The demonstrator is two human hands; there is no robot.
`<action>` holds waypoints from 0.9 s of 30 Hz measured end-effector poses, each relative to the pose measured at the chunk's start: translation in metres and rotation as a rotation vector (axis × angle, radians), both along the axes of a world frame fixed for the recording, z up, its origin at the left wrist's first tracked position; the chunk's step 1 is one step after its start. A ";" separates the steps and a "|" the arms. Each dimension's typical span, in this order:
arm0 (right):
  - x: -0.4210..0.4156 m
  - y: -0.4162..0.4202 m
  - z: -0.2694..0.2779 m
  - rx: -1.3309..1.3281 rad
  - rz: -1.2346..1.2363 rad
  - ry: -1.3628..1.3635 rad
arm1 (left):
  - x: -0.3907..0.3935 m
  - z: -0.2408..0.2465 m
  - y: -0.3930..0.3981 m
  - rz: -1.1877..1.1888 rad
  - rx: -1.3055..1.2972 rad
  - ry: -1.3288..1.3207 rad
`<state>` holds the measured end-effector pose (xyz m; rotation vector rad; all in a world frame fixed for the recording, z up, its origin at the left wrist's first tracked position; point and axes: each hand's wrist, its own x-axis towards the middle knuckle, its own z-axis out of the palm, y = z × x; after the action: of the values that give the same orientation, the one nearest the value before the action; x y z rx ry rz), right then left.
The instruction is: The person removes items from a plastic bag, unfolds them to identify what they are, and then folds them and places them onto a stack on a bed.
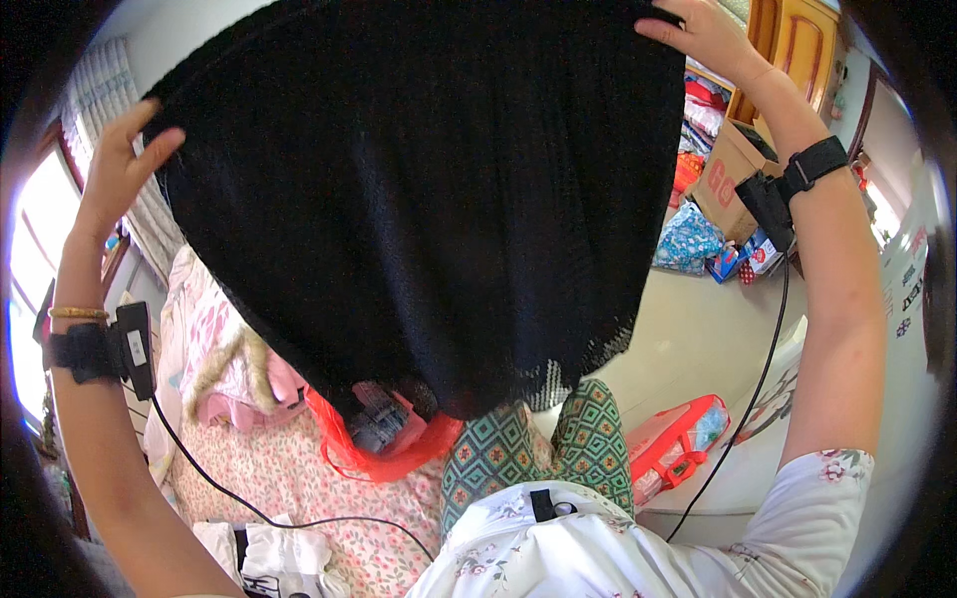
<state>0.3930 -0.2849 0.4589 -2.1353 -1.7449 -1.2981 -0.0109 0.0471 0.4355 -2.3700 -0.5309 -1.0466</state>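
A large black knit garment (448,187) hangs spread between my raised hands and fills the upper middle of the view. My left hand (123,161) pinches its left edge between thumb and fingers. At the upper right, my right hand (691,37) grips the opposite corner, its fingertips partly cut off by the picture's top edge. The lower hem looks thin enough to let light through. Just below it, partly covered, a red plastic bag (381,456) stands open with folded denim (380,422) inside. Which kind of garment the black cloth is, I cannot tell.
A floral bedsheet (254,471) lies to the left, bearing a pink jacket with furry trim (239,374) and white clothing (288,560). On the right are a red carrier bag (673,448), a cardboard box (729,179) and a blue patterned bag (688,239). Black cables (224,489) trail from both wrists.
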 end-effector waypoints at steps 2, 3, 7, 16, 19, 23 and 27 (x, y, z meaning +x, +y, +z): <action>-0.014 0.017 -0.003 0.064 0.142 0.029 | -0.012 0.015 0.023 -0.022 -0.246 0.027; -0.020 0.026 -0.009 0.082 0.228 0.121 | -0.006 0.012 0.019 -0.078 -0.353 0.024; -0.061 0.025 0.007 0.144 0.424 0.413 | 0.049 0.008 0.001 -0.407 -0.463 -0.082; -0.049 0.025 -0.001 0.242 0.832 1.501 | 0.066 0.017 -0.062 -0.730 -0.947 -0.186; -0.038 0.006 0.003 0.089 0.646 1.426 | 0.071 0.016 -0.041 -0.514 -0.813 -0.003; -0.069 0.009 -0.020 0.246 0.735 1.199 | 0.076 0.021 -0.021 -0.485 -1.065 0.118; -0.016 0.012 -0.022 0.160 0.575 1.361 | 0.102 -0.001 -0.020 -0.862 -1.189 -0.184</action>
<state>0.3767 -0.2727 0.4369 -1.4809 -1.2882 0.2149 0.0912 0.0272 0.4348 -3.7613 -0.1428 -1.5956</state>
